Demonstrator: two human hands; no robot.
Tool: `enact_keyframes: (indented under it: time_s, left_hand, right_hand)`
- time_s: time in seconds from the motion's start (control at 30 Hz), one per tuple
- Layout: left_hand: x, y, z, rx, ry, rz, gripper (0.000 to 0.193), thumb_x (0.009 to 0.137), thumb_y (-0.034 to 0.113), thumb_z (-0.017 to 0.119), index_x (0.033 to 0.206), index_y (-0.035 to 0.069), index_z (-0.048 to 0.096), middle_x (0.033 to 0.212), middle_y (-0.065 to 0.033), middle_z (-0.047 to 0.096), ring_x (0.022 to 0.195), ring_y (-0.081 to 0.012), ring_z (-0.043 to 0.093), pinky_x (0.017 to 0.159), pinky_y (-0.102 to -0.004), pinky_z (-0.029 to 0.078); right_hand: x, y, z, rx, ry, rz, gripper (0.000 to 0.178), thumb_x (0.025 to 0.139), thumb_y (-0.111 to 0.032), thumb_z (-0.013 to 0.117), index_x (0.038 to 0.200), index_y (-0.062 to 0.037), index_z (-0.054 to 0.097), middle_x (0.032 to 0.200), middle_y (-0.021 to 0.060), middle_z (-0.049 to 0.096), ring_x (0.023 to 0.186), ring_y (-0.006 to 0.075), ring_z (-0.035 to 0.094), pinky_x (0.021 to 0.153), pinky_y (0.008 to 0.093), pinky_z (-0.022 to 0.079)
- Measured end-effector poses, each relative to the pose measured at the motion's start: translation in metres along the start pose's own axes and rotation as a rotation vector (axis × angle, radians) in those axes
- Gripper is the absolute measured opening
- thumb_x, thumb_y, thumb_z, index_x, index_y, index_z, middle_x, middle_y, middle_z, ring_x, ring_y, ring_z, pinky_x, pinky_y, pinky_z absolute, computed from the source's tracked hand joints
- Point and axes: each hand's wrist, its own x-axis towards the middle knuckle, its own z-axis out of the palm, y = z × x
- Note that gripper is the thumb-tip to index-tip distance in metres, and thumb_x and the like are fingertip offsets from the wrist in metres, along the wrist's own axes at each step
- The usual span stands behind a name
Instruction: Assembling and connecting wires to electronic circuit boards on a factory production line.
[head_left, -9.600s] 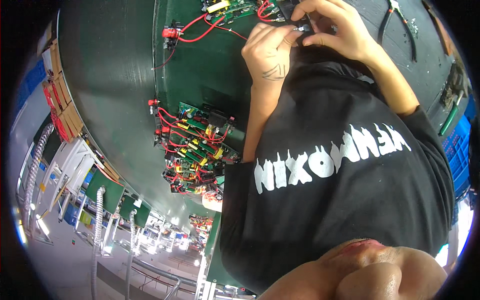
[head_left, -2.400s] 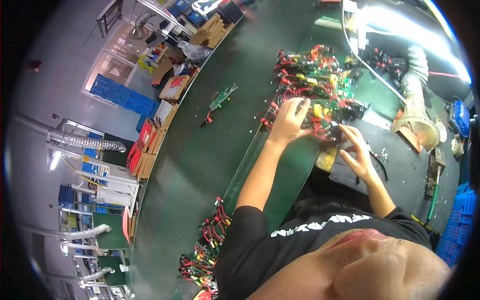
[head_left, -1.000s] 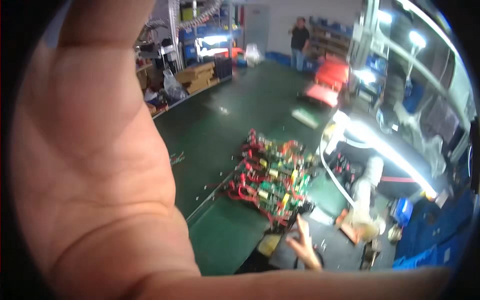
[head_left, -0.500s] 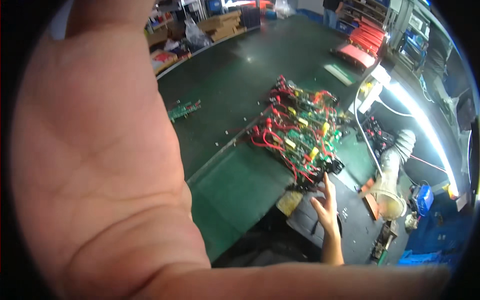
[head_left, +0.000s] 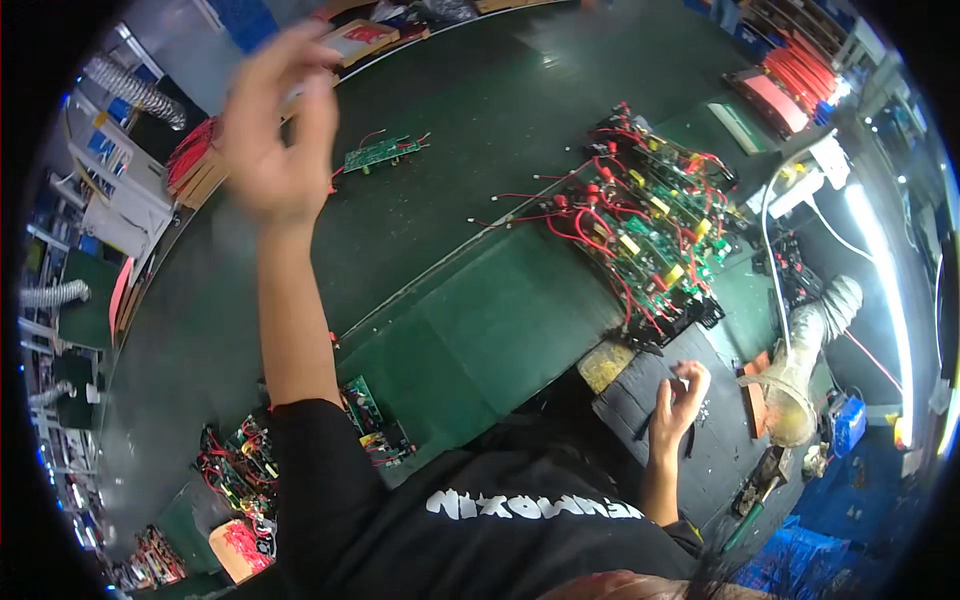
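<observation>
My left hand (head_left: 275, 130) is raised over the green bench at the upper left, slightly blurred. Its fingers are bent but apart from the thumb, and nothing shows between them. A single green circuit board (head_left: 383, 152) with thin wires lies on the bench just right of it. My right hand (head_left: 682, 405) hovers low over the dark mat (head_left: 640, 405), thumb and fingers loosely apart, with no held thing visible. Beyond it spreads a dense cluster of circuit boards (head_left: 650, 215) with red wires and yellow components. A yellowish sponge-like pad (head_left: 606, 366) sits at the mat's left corner.
To the right stand a funnel-ended exhaust hose (head_left: 790, 410), a bright tube lamp (head_left: 880, 270) and a green-handled tool (head_left: 750, 520). More wired boards (head_left: 240, 465) crowd the lower left by my sleeve. Red wire bundles (head_left: 800, 70) lie at the far right.
My left hand, which filled the left side close to the camera, is now farther off, above the bench. The right hand's fingers have gone from pointing outward to bent. The view has shifted.
</observation>
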Motion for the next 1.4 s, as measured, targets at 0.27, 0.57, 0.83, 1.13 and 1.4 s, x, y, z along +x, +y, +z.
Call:
enact_keyframes:
  time_s: [0.27,0.57,0.83,1.13,1.4]
  left_hand:
    - [-0.174,-0.233,0.002,0.795,-1.34,-0.765,0.136,0.064,0.033,0.094,0.166,0.016,0.005,0.17,-0.0144,0.019,0.155,-0.041,0.019,0.121,-0.0586,0.028]
    - [-0.207,-0.377,-0.02,0.595,-1.503,-0.825,0.112,0.057,0.019,0.087,0.157,0.018,0.036,0.149,-0.0189,0.048,0.139,-0.0408,0.047,0.116,-0.0461,0.042]
    - [-0.18,-0.292,-0.016,0.57,-1.375,-0.704,0.087,0.051,0.015,0.088,0.127,-0.004,0.05,0.124,-0.0222,0.046,0.118,-0.0429,0.052,0.104,-0.0455,0.05]
    - [-0.113,-0.01,-0.015,0.298,-1.213,-0.388,0.094,0.055,0.011,0.09,0.135,-0.001,0.042,0.133,-0.0226,0.04,0.124,-0.0438,0.049,0.106,-0.0462,0.047]
    - [-0.186,0.083,0.025,0.162,-1.06,0.042,0.081,0.064,0.016,0.092,0.132,0.001,0.05,0.132,-0.0188,0.046,0.124,-0.0392,0.048,0.104,-0.0532,0.039]
  right_hand:
    - [-0.023,-0.03,0.015,0.118,-0.124,0.044,0.024,0.083,0.017,0.057,0.094,-0.0035,0.051,0.101,0.0083,0.05,0.084,0.0143,0.053,0.072,0.0252,0.046]
    - [-0.035,-0.046,0.022,-0.012,-0.136,0.183,0.018,0.079,0.012,0.062,0.087,-0.003,0.055,0.089,0.007,0.056,0.067,0.0124,0.053,0.057,0.0244,0.043]
    - [-0.053,-0.057,0.028,0.022,-0.063,0.249,0.015,0.083,0.01,0.062,0.09,-0.0026,0.058,0.093,0.0064,0.058,0.071,0.0099,0.056,0.06,0.0231,0.046]
    - [-0.032,-0.076,0.053,0.388,-0.496,0.395,0.033,0.097,-0.021,0.068,0.126,-0.0053,0.069,0.106,0.0134,0.073,0.088,0.0199,0.071,0.081,0.0344,0.057]
    - [0.012,-0.082,0.118,1.05,-0.832,0.613,0.079,0.1,-0.033,0.07,0.16,-0.0046,0.028,0.14,0.0152,0.058,0.118,0.0218,0.061,0.093,0.035,0.054]
